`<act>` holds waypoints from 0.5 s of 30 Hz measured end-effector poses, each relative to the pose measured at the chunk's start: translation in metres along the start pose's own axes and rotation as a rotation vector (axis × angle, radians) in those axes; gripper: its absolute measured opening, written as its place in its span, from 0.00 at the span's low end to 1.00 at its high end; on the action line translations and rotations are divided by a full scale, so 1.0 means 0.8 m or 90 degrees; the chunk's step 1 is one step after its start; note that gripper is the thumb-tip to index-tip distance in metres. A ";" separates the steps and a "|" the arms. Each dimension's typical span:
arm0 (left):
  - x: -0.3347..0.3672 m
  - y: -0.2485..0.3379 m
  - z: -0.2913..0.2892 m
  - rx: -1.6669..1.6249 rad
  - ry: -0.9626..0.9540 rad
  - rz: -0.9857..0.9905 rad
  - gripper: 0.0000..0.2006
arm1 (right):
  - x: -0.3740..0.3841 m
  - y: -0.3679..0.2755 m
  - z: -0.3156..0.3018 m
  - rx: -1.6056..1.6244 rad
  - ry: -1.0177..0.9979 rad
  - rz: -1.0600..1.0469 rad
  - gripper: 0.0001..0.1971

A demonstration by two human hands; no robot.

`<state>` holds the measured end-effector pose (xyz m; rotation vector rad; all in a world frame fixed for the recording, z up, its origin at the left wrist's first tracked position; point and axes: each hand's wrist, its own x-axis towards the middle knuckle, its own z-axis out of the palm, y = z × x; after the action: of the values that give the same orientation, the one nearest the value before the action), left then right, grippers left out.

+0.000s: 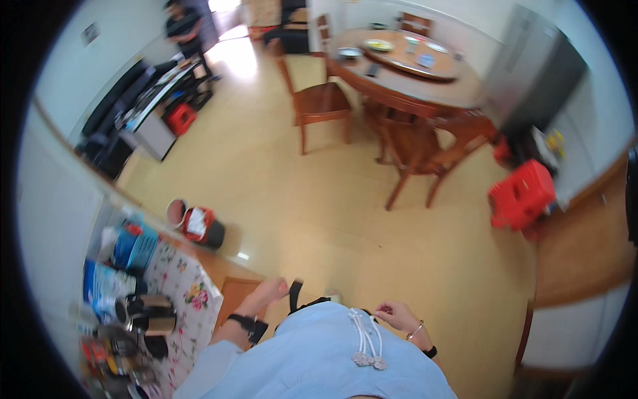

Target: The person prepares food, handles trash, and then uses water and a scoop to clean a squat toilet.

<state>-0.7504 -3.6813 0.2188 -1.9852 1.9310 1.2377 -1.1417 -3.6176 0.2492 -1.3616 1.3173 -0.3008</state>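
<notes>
My left hand (271,290) is out in front of my body on the left, blurred, so its fingers do not show clearly. A dark band (248,326) circles that wrist. Close beside the hand a black strap (295,296) sticks up at the edge of my light blue top (306,346). My right hand (397,314) is at the right side of the top, fingers loosely curled, with nothing visible in them. A bracelet and a black band (430,351) are on the right wrist. White drawstrings (362,336) hang on the top, left of that hand.
At left, a flowered tablecloth (193,329) carries a kettle (149,314) and a blue basket (141,251). Bins (211,229) stand beyond it. Ahead are chairs (321,100) and a round table (379,86). Red stools (522,195) and a fridge (541,66) are right. A person (183,30) stands far left.
</notes>
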 end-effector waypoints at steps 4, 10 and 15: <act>0.039 0.042 -0.048 -0.006 0.063 0.042 0.17 | 0.102 -0.037 -0.046 0.000 -0.025 -0.026 0.10; 0.103 0.033 -0.073 -0.149 0.096 0.087 0.19 | 0.256 -0.114 -0.117 -0.114 -0.143 -0.064 0.11; 0.136 0.026 -0.097 -0.225 0.056 -0.164 0.16 | 0.392 -0.144 -0.172 -0.149 -0.231 -0.136 0.11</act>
<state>-0.7478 -3.8164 0.2142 -2.4003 1.5046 1.5229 -1.0878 -3.9743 0.2289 -1.6687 0.9271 -0.0370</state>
